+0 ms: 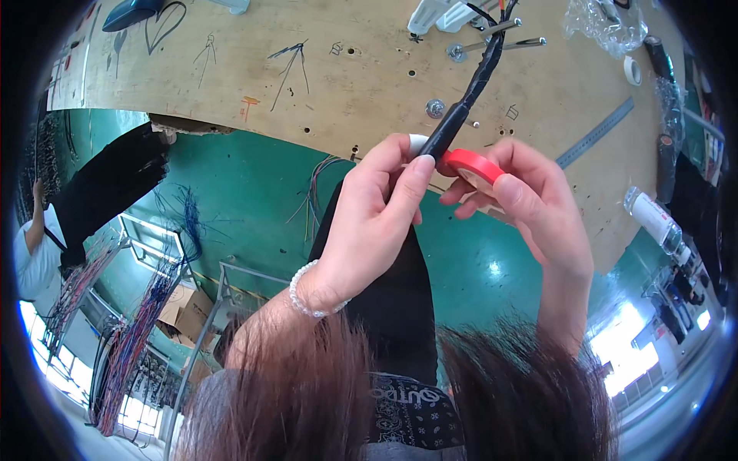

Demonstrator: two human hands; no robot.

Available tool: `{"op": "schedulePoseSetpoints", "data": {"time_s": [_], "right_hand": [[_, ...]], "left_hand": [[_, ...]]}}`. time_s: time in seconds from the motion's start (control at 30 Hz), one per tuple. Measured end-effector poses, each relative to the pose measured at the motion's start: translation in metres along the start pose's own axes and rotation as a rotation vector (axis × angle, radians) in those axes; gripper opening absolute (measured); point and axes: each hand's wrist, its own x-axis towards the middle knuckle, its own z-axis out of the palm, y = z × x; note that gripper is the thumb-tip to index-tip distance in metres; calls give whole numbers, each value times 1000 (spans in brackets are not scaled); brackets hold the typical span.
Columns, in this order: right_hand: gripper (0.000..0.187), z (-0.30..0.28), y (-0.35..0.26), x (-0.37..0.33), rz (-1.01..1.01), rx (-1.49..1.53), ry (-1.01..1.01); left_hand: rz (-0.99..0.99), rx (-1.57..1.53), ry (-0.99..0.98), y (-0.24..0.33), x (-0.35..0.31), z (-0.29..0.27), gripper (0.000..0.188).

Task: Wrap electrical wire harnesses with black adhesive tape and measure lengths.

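My left hand (377,203) is closed around the lower end of a black-taped cable bundle (467,102), thumb on top. Up the board the bundle runs between metal pegs (503,29), where a few coloured wires show at its far end. A red roll of tape (474,167) is pinched between the thumb and fingers of my right hand (530,192). The roll's edge lies close against the bundle, just right of my left thumb. Whether a strip of tape joins the two, I cannot tell.
The wooden board (384,84) carries pegs and drawn marks. A steel ruler (596,132), a white tape roll (632,71) and a plastic bag (607,27) lie at the right. A bottle (653,215) is near the right edge. Wire bundles (142,338) hang at left, near another person (37,253).
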Motion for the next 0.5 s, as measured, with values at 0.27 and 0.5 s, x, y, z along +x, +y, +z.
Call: {"op": "schedulePoseSetpoints", "data": {"time_s": [0.27, 0.5], "right_hand": [[19, 37, -35, -16, -217, -518, 94], [23, 69, -50, 77, -597, -1517, -238]], "left_hand": [[174, 194, 83, -20, 5, 4, 13], [141, 151, 117, -18, 0, 8, 22]]}}
